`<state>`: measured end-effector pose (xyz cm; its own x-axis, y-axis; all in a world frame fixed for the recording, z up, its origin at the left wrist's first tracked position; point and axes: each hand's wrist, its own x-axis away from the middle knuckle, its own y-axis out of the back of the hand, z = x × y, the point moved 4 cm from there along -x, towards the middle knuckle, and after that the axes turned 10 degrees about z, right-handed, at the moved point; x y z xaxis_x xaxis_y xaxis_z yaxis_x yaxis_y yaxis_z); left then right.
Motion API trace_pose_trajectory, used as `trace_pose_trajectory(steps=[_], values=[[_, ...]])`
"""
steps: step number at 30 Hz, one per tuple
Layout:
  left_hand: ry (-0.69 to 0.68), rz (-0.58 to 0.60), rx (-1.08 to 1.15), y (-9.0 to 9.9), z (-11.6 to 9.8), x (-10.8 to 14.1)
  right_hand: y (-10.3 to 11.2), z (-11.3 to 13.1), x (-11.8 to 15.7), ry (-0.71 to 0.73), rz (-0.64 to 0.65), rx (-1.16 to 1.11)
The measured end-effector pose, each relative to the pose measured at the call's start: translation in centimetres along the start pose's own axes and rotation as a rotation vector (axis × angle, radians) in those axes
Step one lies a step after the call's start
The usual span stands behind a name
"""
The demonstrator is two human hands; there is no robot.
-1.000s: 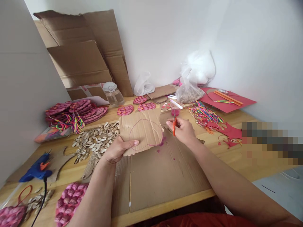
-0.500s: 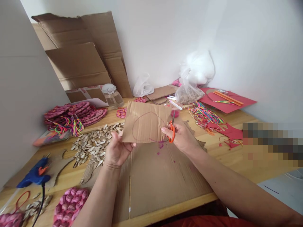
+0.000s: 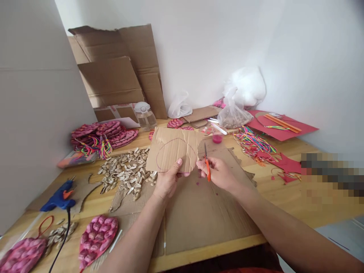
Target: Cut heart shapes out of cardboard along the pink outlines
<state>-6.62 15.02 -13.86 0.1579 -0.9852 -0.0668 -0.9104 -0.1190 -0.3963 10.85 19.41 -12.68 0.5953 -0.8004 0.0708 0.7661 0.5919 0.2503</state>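
Observation:
My left hand (image 3: 170,178) grips the lower edge of a cardboard piece (image 3: 163,146), its thumb lying on the front face. A rounded outline is drawn on that piece in purplish red. In my right hand (image 3: 217,172) are orange-handled scissors (image 3: 208,168), blades pointing up and away, just right of the cardboard's right edge and apart from it. Both hands are above a large flat cardboard sheet (image 3: 204,220) on the wooden table. Beyond the scissors stands a small cup of pink paint (image 3: 217,138).
Peanut shells (image 3: 127,167) lie left of the hands. A blue glue gun (image 3: 61,197) and pink shell-covered pieces (image 3: 98,239) are at the left. Colourful cords (image 3: 254,140) and red paper (image 3: 284,127) lie right. A bottle (image 3: 145,115) stands behind.
My left hand has shifted from the cardboard's lower left corner to its lower middle, thumb now in front. The scissors and my right hand have come away from the cardboard. The view has shifted left.

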Motion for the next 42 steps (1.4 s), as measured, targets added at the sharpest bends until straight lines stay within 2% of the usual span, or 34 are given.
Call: trace_pose_trajectory(steps=[3,5,9,16,21,28,33,42], values=[[-0.055,-0.050,0.025,0.7,-0.5,-0.2,-0.3,0.1,0.9,-0.007,-0.004,0.188],[-0.085,-0.078,0.045,0.9,-0.6,-0.3,-0.8,0.0,1.2,0.020,-0.017,0.234],[-0.087,-0.101,0.069,0.7,-0.5,-0.2,-2.1,-0.4,1.0,0.038,-0.008,0.187],[-0.072,-0.094,0.087,-0.2,-0.1,0.2,-3.3,-0.1,1.2,0.107,0.116,0.083],[-0.044,-0.081,0.067,-0.8,0.4,0.4,-3.2,-0.4,1.3,0.136,0.092,0.057],[-0.079,-0.121,0.136,-0.7,0.3,0.5,-3.1,-0.9,1.1,0.170,0.120,-0.025],[-0.075,-0.078,0.105,-1.2,0.5,0.7,-3.1,-1.1,1.1,0.196,0.134,-0.020],[-0.052,-0.034,0.120,-2.0,0.5,0.9,-2.9,-0.6,1.1,0.147,0.092,-0.026]])
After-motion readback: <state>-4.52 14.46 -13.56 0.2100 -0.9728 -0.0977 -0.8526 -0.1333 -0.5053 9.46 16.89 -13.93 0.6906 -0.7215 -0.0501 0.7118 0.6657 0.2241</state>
